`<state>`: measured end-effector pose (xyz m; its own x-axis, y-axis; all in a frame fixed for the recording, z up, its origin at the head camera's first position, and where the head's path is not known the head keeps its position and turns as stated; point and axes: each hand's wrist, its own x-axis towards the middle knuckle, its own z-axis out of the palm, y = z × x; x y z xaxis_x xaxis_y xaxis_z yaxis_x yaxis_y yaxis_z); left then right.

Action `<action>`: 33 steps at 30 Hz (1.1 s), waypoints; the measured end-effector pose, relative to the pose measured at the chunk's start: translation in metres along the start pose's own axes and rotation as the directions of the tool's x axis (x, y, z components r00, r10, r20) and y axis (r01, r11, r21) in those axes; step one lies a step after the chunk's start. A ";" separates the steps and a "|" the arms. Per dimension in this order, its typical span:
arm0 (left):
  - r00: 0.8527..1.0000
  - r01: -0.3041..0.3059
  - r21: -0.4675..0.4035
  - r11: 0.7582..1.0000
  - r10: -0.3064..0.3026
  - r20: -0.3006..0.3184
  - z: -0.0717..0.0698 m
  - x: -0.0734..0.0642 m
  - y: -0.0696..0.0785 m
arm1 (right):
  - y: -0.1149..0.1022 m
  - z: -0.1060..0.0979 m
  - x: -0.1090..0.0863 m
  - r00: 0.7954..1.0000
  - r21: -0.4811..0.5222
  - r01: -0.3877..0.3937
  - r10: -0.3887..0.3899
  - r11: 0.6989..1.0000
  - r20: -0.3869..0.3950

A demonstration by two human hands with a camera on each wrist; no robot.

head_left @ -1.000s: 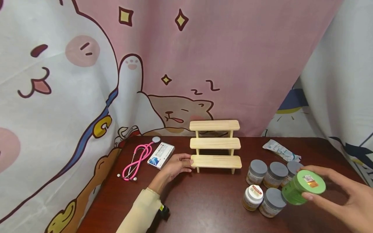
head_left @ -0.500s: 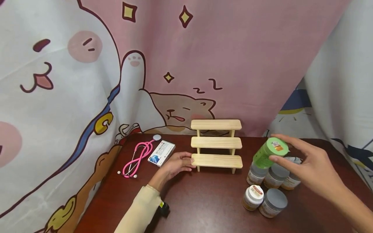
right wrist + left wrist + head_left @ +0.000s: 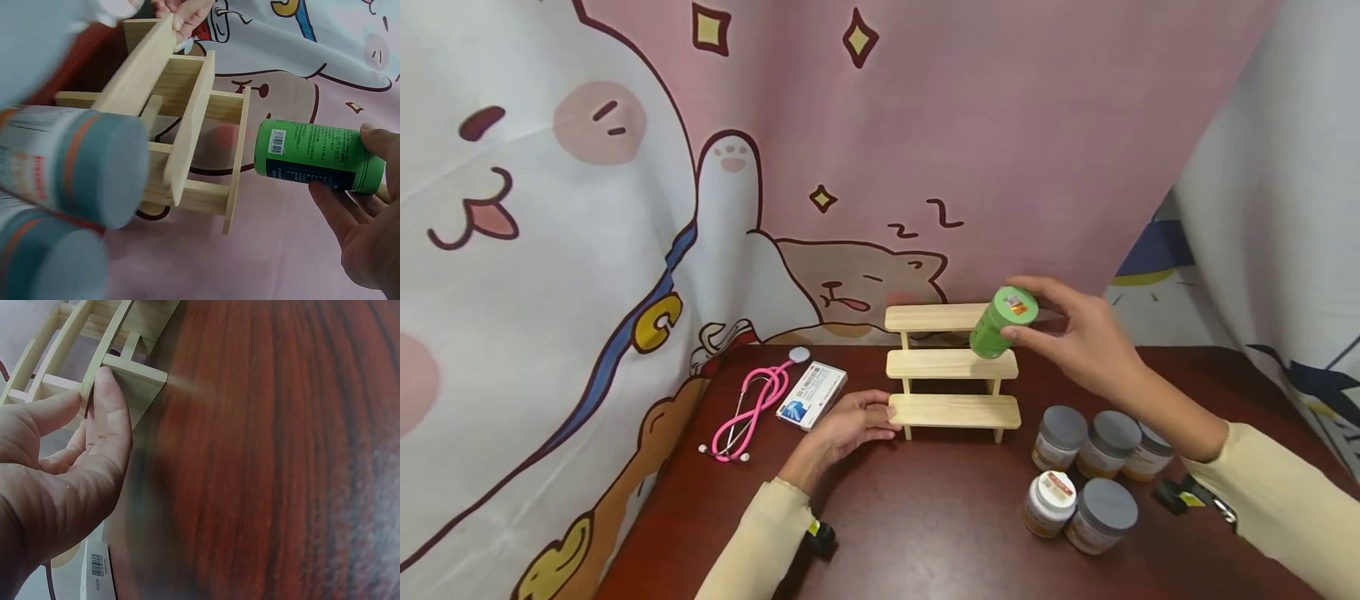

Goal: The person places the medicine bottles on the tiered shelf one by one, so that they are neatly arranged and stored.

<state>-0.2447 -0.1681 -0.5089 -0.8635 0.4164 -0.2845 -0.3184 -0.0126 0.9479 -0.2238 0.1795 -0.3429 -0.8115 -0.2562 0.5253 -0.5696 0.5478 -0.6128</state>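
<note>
In the head view my right hand [image 3: 1078, 333] grips a green jar [image 3: 1000, 323] by its upper part, thumb on the near side. The jar tilts a little and overlaps the upper right of a three-tier wooden shelf [image 3: 951, 408]. From the right wrist view, a gap shows between the jar's base [image 3: 269, 150] and the top tier [image 3: 235, 162]. My left hand [image 3: 853, 425] pinches the left end of the lowest tier; in the left wrist view the thumb [image 3: 59, 411] lies on one face of the board and a finger on the other.
Right of the shelf stand several grey-lidded jars [image 3: 1105, 504] and a white-capped bottle [image 3: 1049, 502]. A pink stethoscope [image 3: 767, 392] and a medicine box [image 3: 812, 396] lie at the left. A printed cloth [image 3: 1037, 150] hangs behind the dark table [image 3: 925, 517].
My right hand has carried the green jar from the right, over the grey-lidded jars, up and left to the shelf. My left hand has stayed at the lowest tier.
</note>
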 end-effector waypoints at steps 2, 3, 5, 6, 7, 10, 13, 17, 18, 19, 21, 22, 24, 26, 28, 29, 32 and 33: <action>1.000 -0.003 -0.003 1.000 0.003 0.001 0.000 0.000 -0.001 | -0.001 0.006 0.013 1.000 0.022 0.002 -0.002 1.000 0.020; 1.000 -0.004 -0.003 1.000 0.004 0.002 0.000 0.001 -0.001 | -0.001 0.009 0.019 0.999 0.036 -0.001 0.000 0.999 0.033; 1.000 -0.005 -0.006 1.000 0.005 0.003 0.000 0.000 -0.002 | -0.002 0.015 0.031 0.999 0.043 -0.002 0.000 0.999 0.048; 1.000 -0.006 -0.010 1.000 0.006 0.004 0.000 0.000 -0.002 | -0.003 0.017 0.036 0.999 0.044 -0.005 0.002 0.999 0.052; 1.000 -0.006 -0.013 1.000 0.006 0.004 0.000 -0.001 -0.002 | -0.004 0.018 0.042 0.999 0.039 -0.005 0.003 0.999 0.054; 1.000 0.000 -0.026 1.000 0.000 -0.002 0.003 -0.001 -0.001 | -0.006 0.023 0.056 0.998 0.036 -0.014 0.012 0.999 0.064; 1.000 0.006 -0.035 0.999 -0.007 -0.017 0.004 -0.002 -0.001 | -0.010 0.030 0.069 0.995 0.045 -0.021 0.017 0.999 0.095; 1.000 0.000 -0.045 0.999 -0.002 -0.029 0.004 -0.002 -0.002 | -0.013 0.042 0.082 0.990 0.080 -0.014 0.002 0.997 0.142; 1.000 -0.002 -0.048 0.999 0.001 -0.029 0.005 -0.002 -0.002 | -0.013 0.045 0.085 0.989 0.089 -0.012 -0.001 0.996 0.145; 1.000 -0.004 -0.051 0.999 0.003 -0.027 0.005 -0.001 -0.002 | -0.013 0.048 0.089 0.989 0.101 -0.016 0.001 0.995 0.149; 1.000 -0.006 -0.055 0.998 0.005 -0.023 0.006 -0.001 -0.002 | -0.013 0.054 0.094 0.988 0.118 -0.029 0.010 0.993 0.152; 1.000 -0.007 -0.057 0.998 0.005 -0.021 0.006 -0.001 -0.002 | -0.012 0.058 0.097 0.988 0.124 -0.039 0.019 0.992 0.154; 1.000 -0.008 -0.054 0.998 0.007 -0.018 0.007 -0.001 -0.002 | -0.011 0.063 0.103 0.987 0.135 -0.058 0.036 0.989 0.158; 1.000 -0.010 -0.053 0.999 0.009 -0.019 0.006 -0.001 -0.003 | -0.011 0.068 0.107 0.984 0.137 -0.074 0.051 0.988 0.168; 1.000 -0.011 -0.054 0.999 0.010 -0.022 0.006 -0.001 -0.003 | -0.010 0.074 0.110 0.982 0.130 -0.081 0.057 0.988 0.179; 1.000 -0.011 -0.053 0.999 0.010 -0.023 0.006 -0.001 -0.003 | -0.010 0.076 0.111 0.981 0.121 -0.080 0.057 0.989 0.184; 1.000 -0.009 -0.052 0.999 0.007 -0.028 0.005 -0.002 -0.002 | -0.009 0.082 0.114 0.978 0.088 -0.066 0.047 0.994 0.201; 1.000 -0.008 -0.051 0.999 0.006 -0.029 0.005 -0.003 -0.002 | -0.009 0.083 0.114 0.978 0.079 -0.059 0.042 0.995 0.204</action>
<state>-0.2397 -0.1642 -0.5095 -0.8764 0.3902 -0.2823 -0.3310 -0.0621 0.9416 -0.3221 0.0791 -0.3269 -0.8444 -0.3895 0.3677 -0.5289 0.4977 -0.6875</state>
